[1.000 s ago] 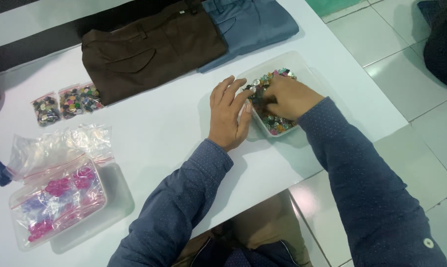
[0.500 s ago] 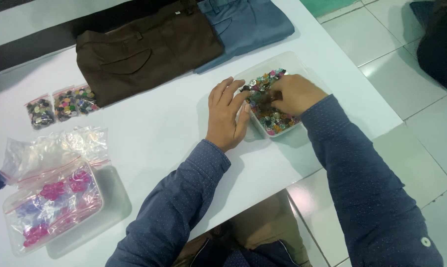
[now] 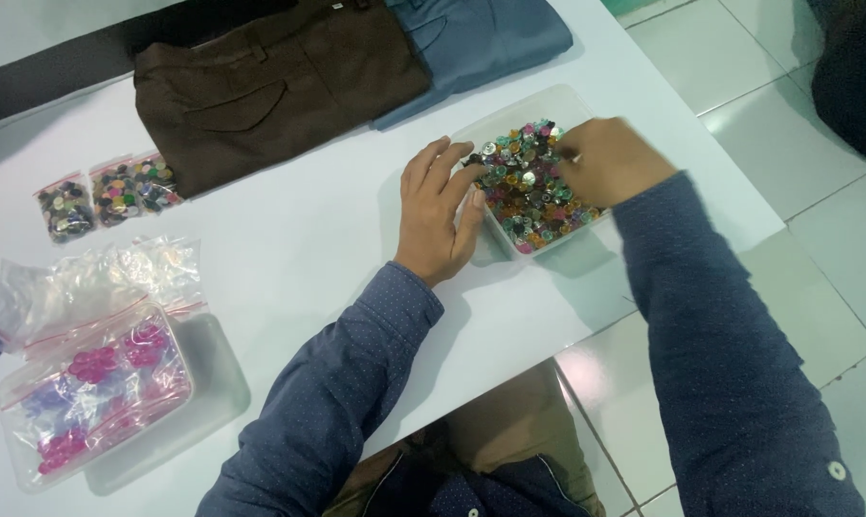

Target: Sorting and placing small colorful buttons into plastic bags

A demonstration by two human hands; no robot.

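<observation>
at the near left a clear lidded box keeps pink and purple buttons sealed in zip bags, with empty crumpled bags piled just beyond it. farther back, three small bags of dark buttons lie side by side, sorted and out of your way. folded brown trousers and a folded blue garment lie along the far edge of the white table. your left hand lies flat and released, fingertips against the clear tray, seemingly to stop it sliding. the mixed coloured buttons fill that tray right of centre. your right hand is curled down into them; i cannot tell whether it pinches one.
</observation>
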